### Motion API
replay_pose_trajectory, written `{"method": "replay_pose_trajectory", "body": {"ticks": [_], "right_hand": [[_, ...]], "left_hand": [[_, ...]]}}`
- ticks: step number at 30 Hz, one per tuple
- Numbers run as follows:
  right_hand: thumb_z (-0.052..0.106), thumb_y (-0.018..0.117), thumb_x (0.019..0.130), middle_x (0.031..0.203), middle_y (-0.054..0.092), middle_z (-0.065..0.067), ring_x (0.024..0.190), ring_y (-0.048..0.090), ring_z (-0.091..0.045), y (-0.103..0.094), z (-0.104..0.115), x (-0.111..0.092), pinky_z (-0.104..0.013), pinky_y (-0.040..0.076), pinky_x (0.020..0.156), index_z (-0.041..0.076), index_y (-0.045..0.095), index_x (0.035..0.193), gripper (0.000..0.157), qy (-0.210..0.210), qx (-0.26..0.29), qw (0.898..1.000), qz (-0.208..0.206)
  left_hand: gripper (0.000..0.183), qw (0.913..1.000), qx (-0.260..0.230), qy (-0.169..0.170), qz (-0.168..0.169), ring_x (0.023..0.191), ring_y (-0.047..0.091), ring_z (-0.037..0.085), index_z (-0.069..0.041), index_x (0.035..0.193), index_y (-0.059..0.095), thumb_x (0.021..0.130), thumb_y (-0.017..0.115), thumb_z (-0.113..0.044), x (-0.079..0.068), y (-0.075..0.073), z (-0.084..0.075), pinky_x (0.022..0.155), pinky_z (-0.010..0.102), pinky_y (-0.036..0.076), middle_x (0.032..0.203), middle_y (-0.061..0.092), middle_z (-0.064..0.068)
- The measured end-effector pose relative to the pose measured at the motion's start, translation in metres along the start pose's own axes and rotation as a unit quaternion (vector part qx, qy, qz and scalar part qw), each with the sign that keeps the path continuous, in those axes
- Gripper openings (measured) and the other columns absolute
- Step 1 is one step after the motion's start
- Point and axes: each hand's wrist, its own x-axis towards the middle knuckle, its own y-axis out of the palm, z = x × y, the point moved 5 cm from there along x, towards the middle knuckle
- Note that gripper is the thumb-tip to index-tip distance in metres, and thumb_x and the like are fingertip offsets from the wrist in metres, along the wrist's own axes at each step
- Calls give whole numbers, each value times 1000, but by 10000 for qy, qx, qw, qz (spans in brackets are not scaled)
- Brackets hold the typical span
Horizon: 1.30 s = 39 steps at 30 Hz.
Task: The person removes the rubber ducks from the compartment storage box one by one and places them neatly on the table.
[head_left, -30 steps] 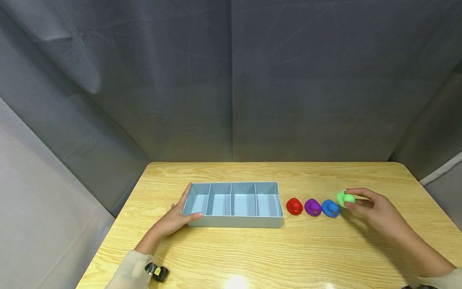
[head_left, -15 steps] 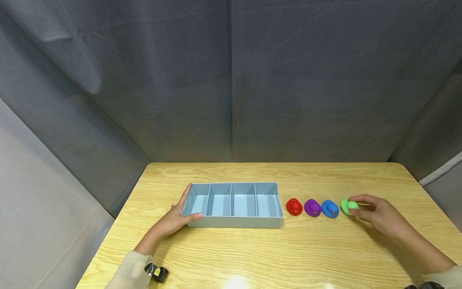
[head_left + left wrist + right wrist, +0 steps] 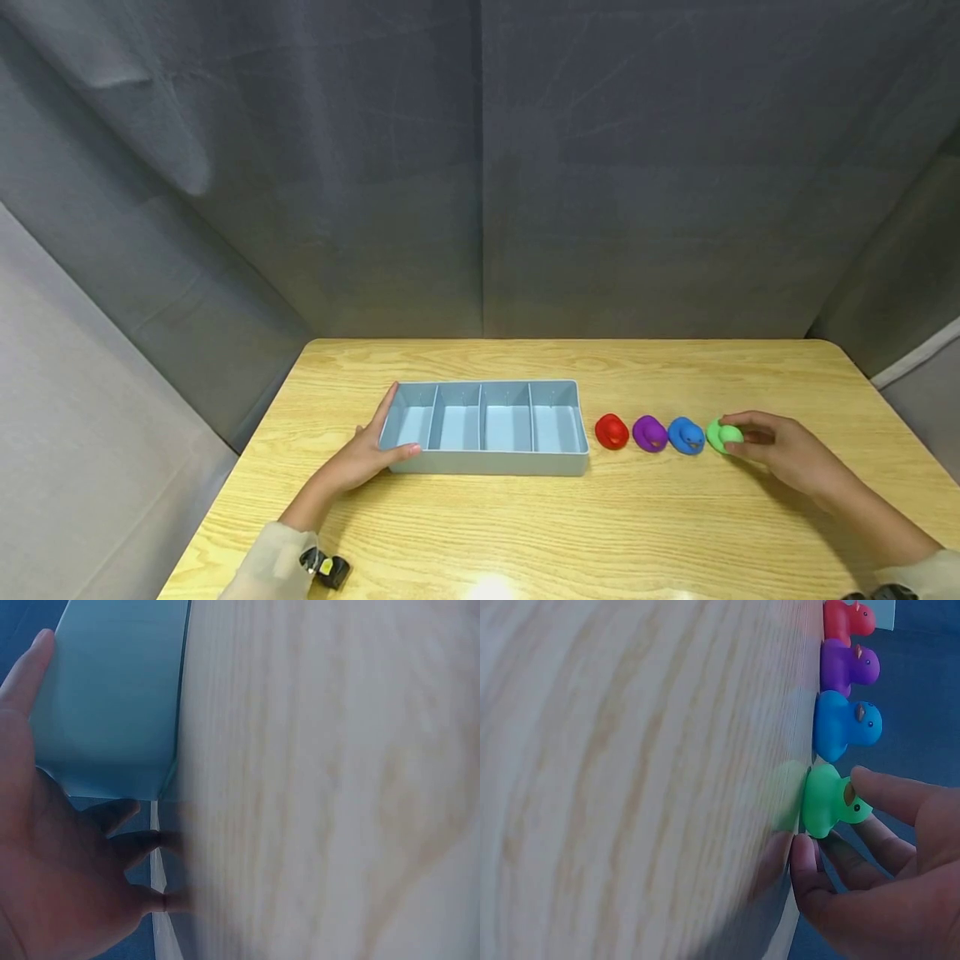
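A blue-grey tray (image 3: pixel 487 462) with several compartments in a row lies in the middle of the table. My left hand (image 3: pixel 362 457) rests at its left end, thumb on the front wall and index finger straight along the side; in the left wrist view its other fingers spread past the tray's end. At the right, my right hand (image 3: pixel 787 450) holds a green rubber duck (image 3: pixel 821 799) between thumb and fingers, the thumb at its beak and one fingertip low at the table. The duck sits on the tabletop beside a blue rubber duck (image 3: pixel 686 435).
A purple rubber duck (image 3: pixel 649 433) and a red rubber duck (image 3: pixel 612 431) continue the row leftward to the tray's right end. The wooden table (image 3: pixel 540 525) ends at a dark grey curtain (image 3: pixel 600 208) behind. A small black device (image 3: pixel 330 571) is at the left cuff.
My right hand has moved down and slightly right, bringing the green rubber duck onto the table, then a little left toward the blue one. The left hand has stayed at the tray.
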Motion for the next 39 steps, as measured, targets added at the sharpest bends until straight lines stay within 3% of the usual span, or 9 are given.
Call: {"method": "replay_pose_trajectory", "body": {"ticks": [4, 6, 13, 18, 24, 29, 33, 36, 39], "right_hand": [[20, 66, 103, 132, 61, -30, 114, 65, -40, 1, 2, 0, -20, 55, 76, -12, 54, 140, 50, -58, 29, 10000, 33], [20, 66, 103, 132, 61, -30, 115, 65, -40, 2, 3, 0, -20, 54, 77, -11, 54, 139, 49, -75, 42, 10000, 12], [24, 69, 101, 134, 61, -28, 106, 64, -9, 2, 3, -2, -20, 54, 77, -7, 55, 140, 52, 24, 93, 10000, 20], [26, 69, 101, 134, 61, -29, 110, 65, -18, 2, 2, -2, -20, 54, 77, -7, 55, 140, 52, -4, 104, 9999, 36], [26, 69, 102, 132, 62, -27, 100, 58, 6, 2, 1, -2, -21, 55, 77, -7, 55, 141, 53, 5, 162, 9999, 50], [26, 68, 102, 130, 64, -25, 95, 58, 10, 2, 1, -2, -22, 54, 77, -7, 54, 141, 53, -18, 222, 9997, 40], [28, 68, 102, 132, 62, -27, 104, 66, -9, 2, 6, -3, -27, 55, 78, -6, 55, 140, 53, -93, 37, 9999, -56], [31, 67, 102, 137, 58, -33, 117, 65, -44, 1, 13, -4, -48, 57, 88, -5, 56, 140, 54, -212, -298, 9991, -234], [34, 65, 103, 143, 50, -39, 128, 47, -64, 2, 24, -5, -72, 45, 93, -5, 55, 141, 56, -315, -669, 9963, -427]], "left_hand": [[106, 10000, 17, -7, -23, 151, -5, 60, -52, 161, -8, 94, 75, -47, 0, 0, 1, 114, 76, -10, 174, -4, -2], [106, 10000, 22, -9, -33, 151, -5, 60, -53, 161, -8, 94, 74, -47, 1, 0, 2, 114, 77, -9, 174, -4, -2], [106, 10000, 45, -29, -34, 150, -5, 61, -53, 161, -9, 94, 74, -48, 1, 0, 2, 114, 77, -9, 174, -4, 0], [106, 10000, 70, -33, -36, 150, -4, 61, -53, 161, -9, 94, 74, -49, 1, -1, 2, 115, 76, -10, 174, -3, 1], [106, 10000, 70, -36, -43, 150, -4, 61, -52, 161, -9, 94, 74, -49, 0, -1, 1, 114, 76, -9, 174, -4, 1], [107, 10000, 58, -32, -36, 150, -4, 61, -52, 161, -10, 94, 74, -49, 0, -1, 1, 114, 76, -10, 174, -4, 0], [107, 10000, 81, -25, -22, 150, -4, 61, -51, 161, -10, 94, 73, -49, 1, -1, 1, 114, 77, -10, 174, -5, 1], [107, 9999, 104, -4, -11, 151, -1, 60, -51, 161, -10, 94, 73, -49, 1, -1, 1, 114, 77, -10, 174, -4, 1], [108, 9999, 135, -18, -1, 151, 1, 58, -50, 161, -11, 94, 73, -49, 0, -1, -1, 115, 75, -10, 174, -3, 2]]}}
